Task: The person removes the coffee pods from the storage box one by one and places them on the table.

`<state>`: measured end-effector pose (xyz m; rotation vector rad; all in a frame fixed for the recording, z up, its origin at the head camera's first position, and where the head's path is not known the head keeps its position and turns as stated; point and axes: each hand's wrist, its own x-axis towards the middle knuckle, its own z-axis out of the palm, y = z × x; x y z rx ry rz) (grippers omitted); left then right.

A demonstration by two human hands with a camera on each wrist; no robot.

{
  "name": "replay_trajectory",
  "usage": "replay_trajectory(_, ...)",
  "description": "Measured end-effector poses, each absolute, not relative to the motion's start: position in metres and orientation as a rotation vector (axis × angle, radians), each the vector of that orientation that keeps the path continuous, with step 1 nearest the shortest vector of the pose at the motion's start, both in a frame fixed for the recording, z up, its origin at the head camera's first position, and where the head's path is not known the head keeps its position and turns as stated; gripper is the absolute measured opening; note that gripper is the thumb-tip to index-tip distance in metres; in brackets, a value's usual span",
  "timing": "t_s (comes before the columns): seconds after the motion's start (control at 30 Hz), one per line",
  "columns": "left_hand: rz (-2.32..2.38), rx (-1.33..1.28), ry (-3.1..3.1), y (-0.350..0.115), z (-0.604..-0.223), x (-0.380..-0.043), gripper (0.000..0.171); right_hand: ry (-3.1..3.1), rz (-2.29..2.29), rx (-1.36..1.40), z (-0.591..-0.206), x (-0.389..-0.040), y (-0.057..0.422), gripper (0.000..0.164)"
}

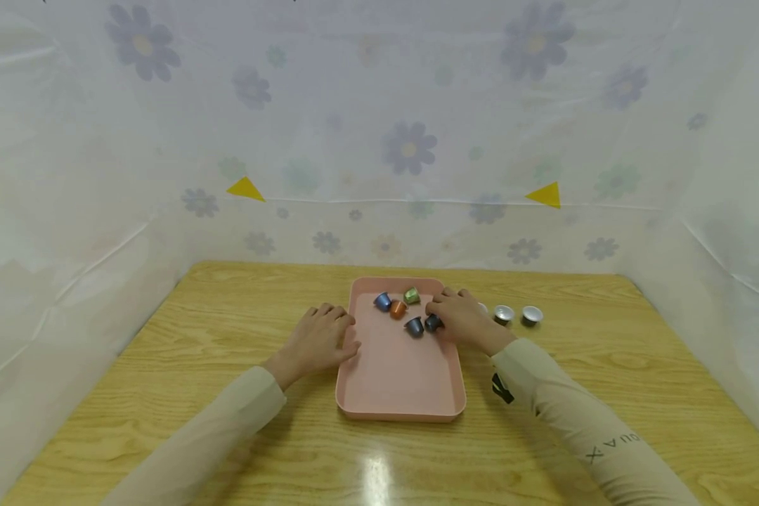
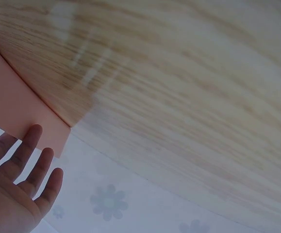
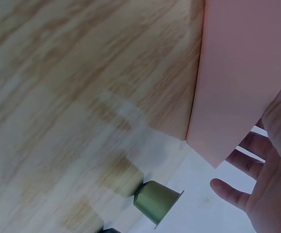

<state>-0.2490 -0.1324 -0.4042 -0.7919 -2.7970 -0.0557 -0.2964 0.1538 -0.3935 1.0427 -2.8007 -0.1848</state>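
Left hand [image 1: 316,337] at the left rim of the pink tray [image 1: 398,383], palm down, fingers apart and loosely bent, holding nothing. Right hand [image 1: 464,320] arches over the opposite rim — index finger and thumb close on a dark capsule [image 1: 432,323], low inside the tray; other fingers hang loose outside the wall in the right-wrist view. Tray sits on the wooden counter [image 1: 196,337] between both hands. Inside, ahead of and between the hands: blue capsule [image 1: 384,301], orange capsule [image 1: 398,309] beside it, green capsule [image 1: 412,295], and a grey capsule [image 1: 414,327] just left of the pinched one. On the counter right of the right hand, a row of silver-lidded capsules [image 1: 503,313], lids up, nearest one partly hidden by the hand. Right-wrist view: a green-bodied capsule [image 3: 157,201] outside the tray, rim up, near that hand's fingers. Right sleeve [image 1: 582,407] carries dark lettering — an X is readable, rest unclear.
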Motion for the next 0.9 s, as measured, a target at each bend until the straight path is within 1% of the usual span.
replay_trajectory(0.37,-0.065,-0.789,-2.800,-0.1323,-0.4047,-0.2496,0.043,-2.788,-0.157,1.039,-0.3955,-0.2977,0.1532,0.020)
replay_trajectory(0.9,-0.064,-0.789,-2.803,-0.1325,-0.4035,-0.2478,0.044,-2.774,-0.110,1.055,-0.3950,-0.2962,0.1537,0.021)
